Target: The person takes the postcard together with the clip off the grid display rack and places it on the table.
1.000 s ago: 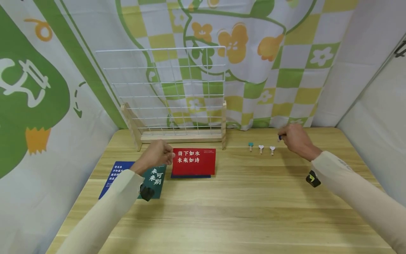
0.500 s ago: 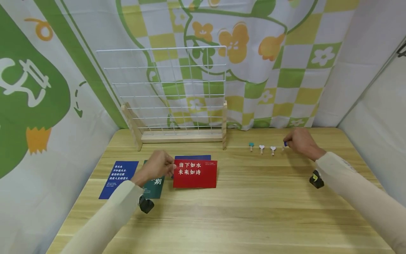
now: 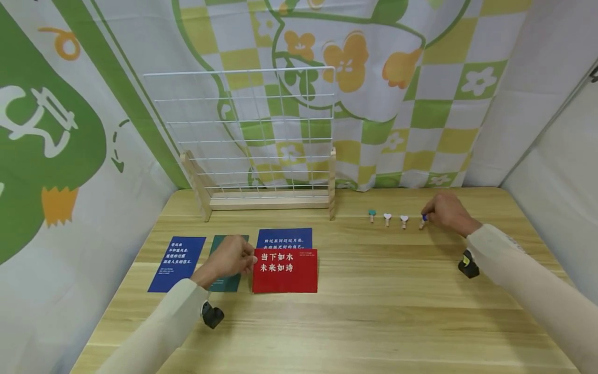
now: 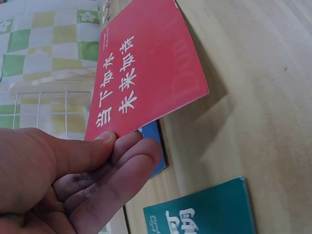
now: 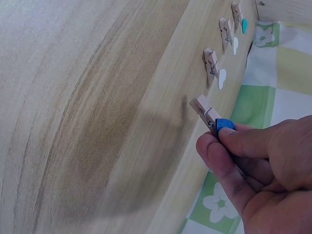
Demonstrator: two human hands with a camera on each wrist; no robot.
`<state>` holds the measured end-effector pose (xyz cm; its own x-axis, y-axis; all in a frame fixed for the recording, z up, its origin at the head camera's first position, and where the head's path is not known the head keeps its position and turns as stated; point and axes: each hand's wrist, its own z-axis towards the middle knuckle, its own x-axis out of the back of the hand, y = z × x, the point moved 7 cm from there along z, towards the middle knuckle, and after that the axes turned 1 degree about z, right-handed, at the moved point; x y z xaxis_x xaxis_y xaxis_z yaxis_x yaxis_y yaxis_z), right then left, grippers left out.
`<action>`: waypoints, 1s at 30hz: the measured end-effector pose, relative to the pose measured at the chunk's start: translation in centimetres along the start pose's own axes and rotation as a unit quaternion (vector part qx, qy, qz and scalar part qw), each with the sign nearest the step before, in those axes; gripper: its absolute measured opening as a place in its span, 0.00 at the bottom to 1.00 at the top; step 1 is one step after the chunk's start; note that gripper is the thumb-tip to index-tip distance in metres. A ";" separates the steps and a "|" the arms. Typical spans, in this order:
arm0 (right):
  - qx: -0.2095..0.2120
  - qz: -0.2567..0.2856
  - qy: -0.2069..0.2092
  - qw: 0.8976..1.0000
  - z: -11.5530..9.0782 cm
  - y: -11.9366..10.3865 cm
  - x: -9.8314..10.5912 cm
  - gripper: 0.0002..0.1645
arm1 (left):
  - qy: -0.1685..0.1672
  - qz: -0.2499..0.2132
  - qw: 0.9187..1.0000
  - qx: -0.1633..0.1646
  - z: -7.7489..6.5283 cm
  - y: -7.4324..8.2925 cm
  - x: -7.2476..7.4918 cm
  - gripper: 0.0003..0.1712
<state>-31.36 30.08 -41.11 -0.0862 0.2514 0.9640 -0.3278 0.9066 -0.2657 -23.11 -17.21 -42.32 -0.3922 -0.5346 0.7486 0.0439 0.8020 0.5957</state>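
My left hand (image 3: pixel 231 255) pinches the left edge of a red card (image 3: pixel 285 275) with white characters between thumb and fingers. The left wrist view shows that card tilted, its shadow falling on the table. Behind its upper edge lies a blue card (image 3: pixel 285 237), partly covered. Beneath the left hand a green card (image 3: pixel 229 283) lies flat, with another blue card (image 3: pixel 176 264) further left. At the table's right my right hand (image 3: pixel 449 212) pinches a small wooden clothespin (image 5: pixel 205 111) by its blue heart end. Beside it are two clothespins with white hearts (image 5: pixel 222 79) and one with a teal heart (image 5: pixel 244 26).
A white wire grid rack (image 3: pixel 257 124) on a wooden stand (image 3: pixel 271 202) stands at the table's back left. Patterned curtain cloth (image 3: pixel 345 104) hangs close behind it. The wooden table (image 3: pixel 374 311) stretches forward of the cards and clothespins.
My left hand has drawn the red card toward the front, uncovering more of the blue card behind it. The right hand has brought the blue-heart clothespin forward, close beside the row of others.
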 end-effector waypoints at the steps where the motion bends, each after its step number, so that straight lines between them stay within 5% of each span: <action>1: -0.001 0.000 -0.002 1.000 0.0 0.1 -0.1 0.12 | -0.002 0.002 1.000 0.004 -0.1 -0.1 -0.1 0.10; 16: 0.004 0.006 -0.032 0.999 0.3 0.4 -0.6 0.09 | -0.032 0.020 0.998 0.054 -0.6 -1.3 -1.6 0.11; 30: 0.002 -0.012 -0.047 0.999 1.5 0.3 -1.1 0.08 | -0.016 0.062 0.994 0.089 -0.4 -2.0 -1.9 0.11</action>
<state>-32.78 29.61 -42.22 -0.1667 0.1956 0.9664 -0.3338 0.9111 -0.2420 -22.10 -17.91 -44.76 -0.4228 -0.4214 0.8023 -0.0687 0.8976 0.4353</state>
